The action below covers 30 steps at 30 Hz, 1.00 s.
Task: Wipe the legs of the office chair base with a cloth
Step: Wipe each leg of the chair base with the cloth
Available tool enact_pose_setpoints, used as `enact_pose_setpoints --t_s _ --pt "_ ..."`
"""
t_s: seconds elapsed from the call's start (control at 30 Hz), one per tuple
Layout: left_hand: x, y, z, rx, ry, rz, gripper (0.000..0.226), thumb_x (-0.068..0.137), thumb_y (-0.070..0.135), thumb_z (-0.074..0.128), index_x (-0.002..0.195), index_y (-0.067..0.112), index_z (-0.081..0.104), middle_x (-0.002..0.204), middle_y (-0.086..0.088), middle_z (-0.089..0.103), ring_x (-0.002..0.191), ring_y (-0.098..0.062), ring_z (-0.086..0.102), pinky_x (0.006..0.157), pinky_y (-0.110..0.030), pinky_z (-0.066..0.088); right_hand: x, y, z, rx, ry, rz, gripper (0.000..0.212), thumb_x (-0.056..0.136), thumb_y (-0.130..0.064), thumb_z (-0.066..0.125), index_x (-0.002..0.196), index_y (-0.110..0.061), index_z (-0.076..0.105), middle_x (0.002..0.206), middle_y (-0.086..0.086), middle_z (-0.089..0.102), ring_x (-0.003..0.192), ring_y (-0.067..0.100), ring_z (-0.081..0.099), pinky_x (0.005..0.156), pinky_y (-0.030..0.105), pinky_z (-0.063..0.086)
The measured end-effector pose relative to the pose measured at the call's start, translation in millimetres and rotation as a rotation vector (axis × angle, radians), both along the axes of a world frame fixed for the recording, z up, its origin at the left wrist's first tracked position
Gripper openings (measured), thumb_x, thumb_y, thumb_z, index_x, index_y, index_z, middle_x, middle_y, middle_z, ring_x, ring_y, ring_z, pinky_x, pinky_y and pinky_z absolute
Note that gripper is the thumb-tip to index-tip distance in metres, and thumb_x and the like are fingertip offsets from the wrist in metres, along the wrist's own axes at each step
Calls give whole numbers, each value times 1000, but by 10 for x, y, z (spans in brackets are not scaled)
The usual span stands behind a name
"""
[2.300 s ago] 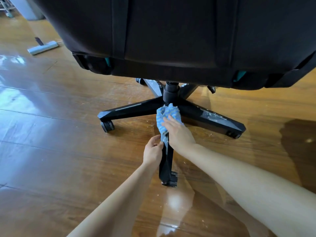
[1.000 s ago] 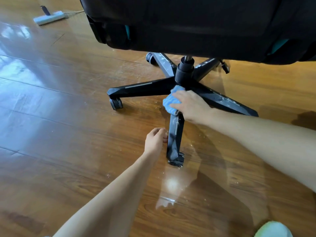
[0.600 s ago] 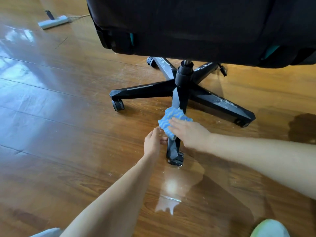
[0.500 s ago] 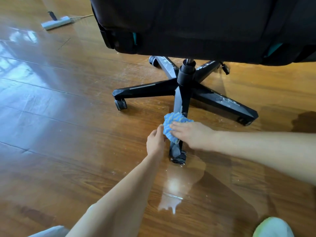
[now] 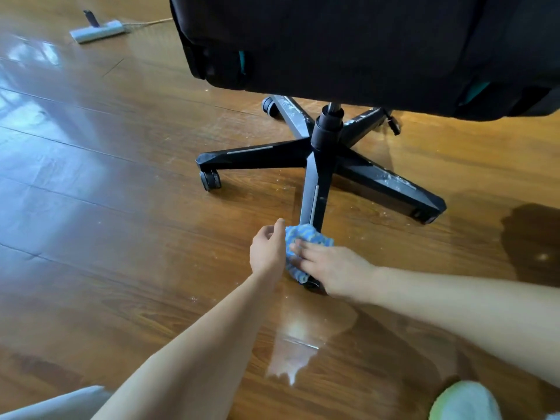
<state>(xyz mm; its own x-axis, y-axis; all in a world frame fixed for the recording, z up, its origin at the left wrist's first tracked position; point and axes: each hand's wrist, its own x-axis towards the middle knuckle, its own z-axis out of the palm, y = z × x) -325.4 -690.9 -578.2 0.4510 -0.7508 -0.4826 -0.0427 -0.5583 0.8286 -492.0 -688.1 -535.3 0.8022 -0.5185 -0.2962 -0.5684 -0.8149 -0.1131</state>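
Note:
A black five-legged chair base (image 5: 325, 153) stands on the wood floor under a black seat (image 5: 363, 40). The near leg (image 5: 313, 198) points toward me. My right hand (image 5: 333, 268) presses a blue striped cloth (image 5: 304, 237) onto the outer end of that leg, covering its caster. My left hand (image 5: 268, 251) sits just left of the cloth, fingers loosely curled and touching its edge. The right leg (image 5: 391, 184) and the two far legs carry white dust.
A grey floor tool head (image 5: 97, 28) with a cord lies at the far left. A pale green shoe tip (image 5: 463, 401) shows at the bottom right. White specks lie on the glossy wood floor (image 5: 121, 207) around the base.
My right hand has slid the cloth from the hub down the near leg to its outer end. My left hand stayed beside the leg. The view has shifted slightly.

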Motion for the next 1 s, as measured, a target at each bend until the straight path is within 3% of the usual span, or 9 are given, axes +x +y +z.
enact_pose_setpoints --t_s 0.07,0.17,0.3,0.4,0.5,0.6,0.7,0.83,1.0 --pt "11 32 -15 6 -6 18 47 97 61 51 102 19 70 111 -8 75 90 -25 67 76 -37 48 -18 -175 59 -7 0 35 61 98 -7 41 157 -20 36 168 -4 23 156 10 13 106 33 46" --pt "-2 60 -13 -5 -6 29 46 96 63 49 103 22 69 109 -8 73 88 -23 65 80 -40 49 69 -758 217 -97 8 -130 64 98 -1 41 158 -19 35 169 -2 21 156 11 14 115 35 37" --pt "15 72 33 -30 -48 27 52 95 67 44 116 28 70 113 5 70 99 -18 65 85 -37 47 191 -1028 160 -209 19 -311 64 96 2 46 156 -17 36 169 2 20 157 16 11 112 39 41" --pt "101 80 0 -1 -54 25 49 94 66 42 105 27 70 106 2 71 97 -21 67 88 -40 51 174 -562 6 -212 -9 -139 56 93 -3 43 148 -15 48 163 6 34 154 20 25 104 37 48" --pt "156 36 -62 20 -55 40 40 99 58 44 92 26 67 94 5 69 93 -21 66 84 -39 49 80 -249 -18 -94 -90 147 49 87 -12 34 123 -9 68 132 9 65 130 26 57 93 38 58" --pt "141 -29 -48 32 19 61 42 101 53 45 89 19 67 86 3 71 89 -25 66 83 -40 50 84 -611 63 -106 -46 131 36 92 -15 44 121 -20 63 125 -5 62 125 18 55 85 39 56" --pt "139 -56 -12 10 41 42 48 101 53 44 100 13 70 100 -6 76 98 -29 69 92 -44 54 203 -1004 106 -221 -19 -67 24 90 -16 50 110 -22 62 117 -7 58 120 17 55 80 39 54" --pt "203 -42 8 8 67 75 46 100 51 44 99 12 67 105 -11 76 100 -30 70 90 -44 54 292 -867 -28 -191 -52 -186 31 83 -1 52 105 -17 67 119 -5 63 136 18 48 86 28 48" --pt "316 -82 28 11 75 98 44 101 49 45 101 12 70 99 -8 76 99 -29 71 90 -43 54 133 -322 -19 -67 -49 170 52 84 -10 35 124 -18 68 131 -2 64 134 21 50 95 39 54"
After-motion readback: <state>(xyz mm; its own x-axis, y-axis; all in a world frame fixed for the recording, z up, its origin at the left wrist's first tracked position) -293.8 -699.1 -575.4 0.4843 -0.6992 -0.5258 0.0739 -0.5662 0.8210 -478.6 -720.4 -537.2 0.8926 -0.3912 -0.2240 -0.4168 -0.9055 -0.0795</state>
